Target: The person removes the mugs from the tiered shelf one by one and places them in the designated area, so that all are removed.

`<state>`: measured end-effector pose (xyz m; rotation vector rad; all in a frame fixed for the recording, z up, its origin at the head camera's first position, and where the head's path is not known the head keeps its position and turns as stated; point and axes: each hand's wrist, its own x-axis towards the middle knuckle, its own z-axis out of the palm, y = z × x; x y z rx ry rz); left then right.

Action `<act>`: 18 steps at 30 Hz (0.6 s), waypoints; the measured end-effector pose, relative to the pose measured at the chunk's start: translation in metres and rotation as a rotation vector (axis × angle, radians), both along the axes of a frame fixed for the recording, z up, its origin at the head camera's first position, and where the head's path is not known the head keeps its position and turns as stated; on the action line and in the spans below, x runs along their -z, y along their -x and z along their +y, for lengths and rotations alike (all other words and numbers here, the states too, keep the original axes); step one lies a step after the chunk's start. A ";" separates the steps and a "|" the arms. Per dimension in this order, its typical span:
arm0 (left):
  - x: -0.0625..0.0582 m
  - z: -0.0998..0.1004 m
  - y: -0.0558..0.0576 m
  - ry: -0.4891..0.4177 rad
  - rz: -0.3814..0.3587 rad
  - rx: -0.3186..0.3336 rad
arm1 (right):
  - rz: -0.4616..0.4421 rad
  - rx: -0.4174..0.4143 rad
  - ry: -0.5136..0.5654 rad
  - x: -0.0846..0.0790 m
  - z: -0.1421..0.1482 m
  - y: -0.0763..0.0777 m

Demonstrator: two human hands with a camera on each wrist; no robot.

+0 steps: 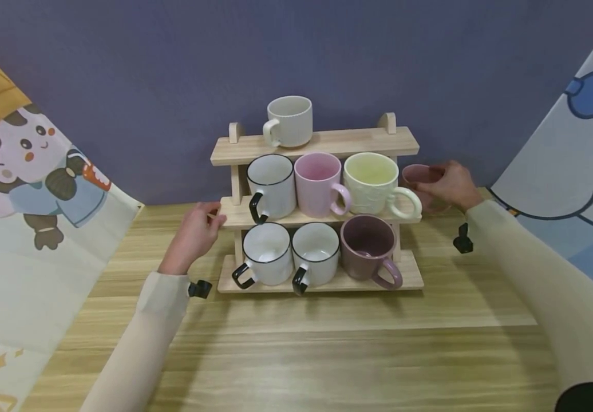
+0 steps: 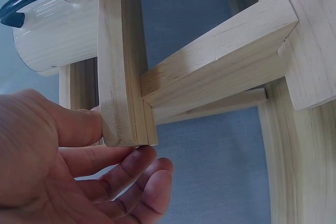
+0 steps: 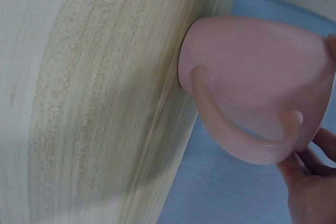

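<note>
at the wooden surface [image 1: 327, 355], seen from my remote post, a person's right hand [image 1: 453, 184] holds a dusty-pink cup [image 3: 247, 72] near its rim, fingers pinching the wall, just beyond the right end of a three-tier wooden rack [image 1: 350, 143]. the cup is upright with its base down by the surface; i cannot tell whether the two touch.

across the rack, the left hand [image 1: 193, 232] grips the left end of the middle shelf [image 1: 233, 213], the wood pinched between thumb and fingers, the outer fingers loosely bent below it in my left wrist view.

a white cup [image 1: 296, 123] sits alone on the top tier. on the middle shelf, left to right, stand a tall black-rimmed mug [image 1: 274, 197], a light pink mug [image 1: 314, 191] and a pale yellow mug [image 1: 366, 191]. two short black-rimmed mugs [image 1: 271, 266] and a purple mug [image 1: 360, 260] fill the bottom tier. a dark blue curtain [image 1: 327, 46] hangs behind; a cartoon print [image 1: 44, 154] decorates the left side.
</note>
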<state>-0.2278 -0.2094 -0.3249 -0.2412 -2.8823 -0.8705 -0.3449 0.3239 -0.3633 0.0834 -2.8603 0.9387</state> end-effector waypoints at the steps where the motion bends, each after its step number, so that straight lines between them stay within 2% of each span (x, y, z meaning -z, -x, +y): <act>1: 0.000 0.000 0.000 -0.001 0.000 0.000 | -0.006 0.000 0.001 -0.001 0.000 -0.001; 5: 0.001 -0.001 0.001 -0.006 -0.006 -0.003 | -0.021 0.007 -0.004 -0.003 -0.002 -0.003; 9: 0.003 -0.001 0.002 -0.009 -0.004 -0.001 | 0.069 -0.028 0.008 -0.011 -0.003 -0.014; 13: 0.003 -0.002 0.001 -0.012 -0.012 0.004 | 0.158 -0.149 0.045 -0.022 -0.007 -0.030; 18: 0.002 -0.002 0.000 -0.015 -0.013 0.013 | 0.175 -0.314 0.042 -0.030 -0.014 -0.048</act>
